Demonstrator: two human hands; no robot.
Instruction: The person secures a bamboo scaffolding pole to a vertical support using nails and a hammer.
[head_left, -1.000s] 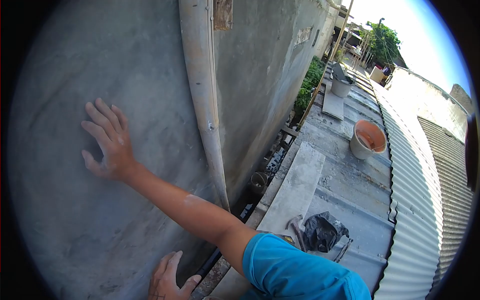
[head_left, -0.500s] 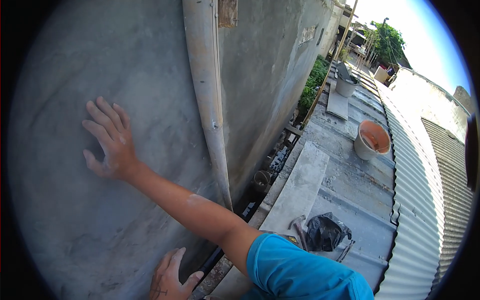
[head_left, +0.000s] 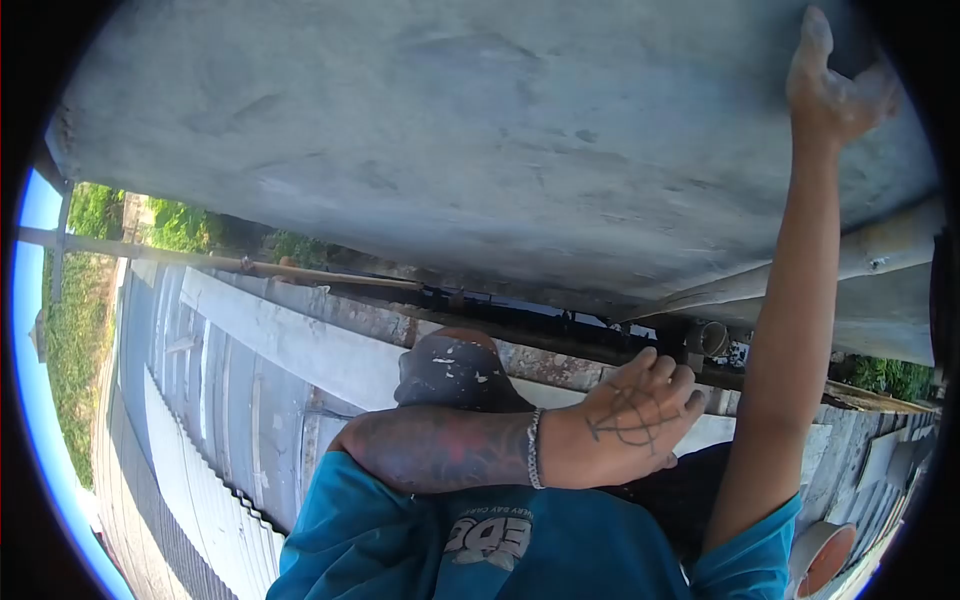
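Note:
Against the grey plastered wall (head_left: pixel 470 120), my right hand (head_left: pixel 840 95) reaches high at the right edge of view, thumb and fingers spread apart. It looks slightly blurred and nothing shows in it. Lower down, my left hand (head_left: pixel 632 415) hovers in front of my body with its fingers curled in and its tattooed back towards me. A chain bracelet (head_left: pixel 535 448) circles that wrist. Beyond the left forearm rises my knee in dark, white-spotted cloth (head_left: pixel 452 372).
A pipe (head_left: pixel 870 255) runs along the wall at the right. Below the wall lies a dark gap with a bucket (head_left: pixel 713 339) in it. A pale board (head_left: pixel 300 333) rests on the metal roof (head_left: pixel 240 390). Another bucket (head_left: pixel 828 562), orange inside, stands lower right.
The view has swung left along the wall. My right hand now appears at the upper right, still at the wall. My left hand has come fully into view, its fingers now curled.

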